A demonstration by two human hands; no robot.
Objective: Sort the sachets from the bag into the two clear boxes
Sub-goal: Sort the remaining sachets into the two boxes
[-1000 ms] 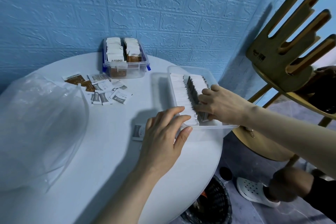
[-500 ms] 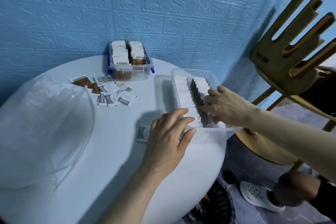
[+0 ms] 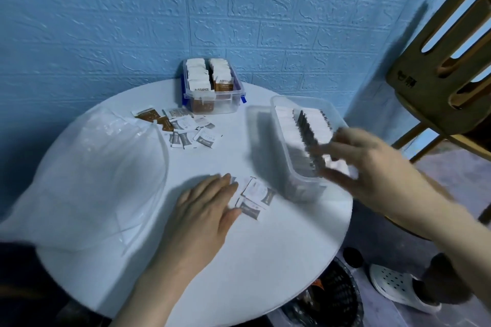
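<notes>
Left hand (image 3: 204, 210) lying flat, fingers straight, on white paper sachets (image 3: 256, 195) on round white bench (image 3: 265, 260), blurred right hand (image 3: 372, 170) hovering, fingers spread, over long clear plastic box (image 3: 292, 167) of sachets

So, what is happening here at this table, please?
A person is sorting sachets into two clear boxes. The left hand lies flat on a few loose sachets beside the near box, which is packed in rows. The right hand is blurred over that box. More sachets wait near the far box and the bag.

boxes (image 3: 212, 98) – 2 | bag (image 3: 87, 180) – 1 | hands (image 3: 202, 210) – 2
</notes>
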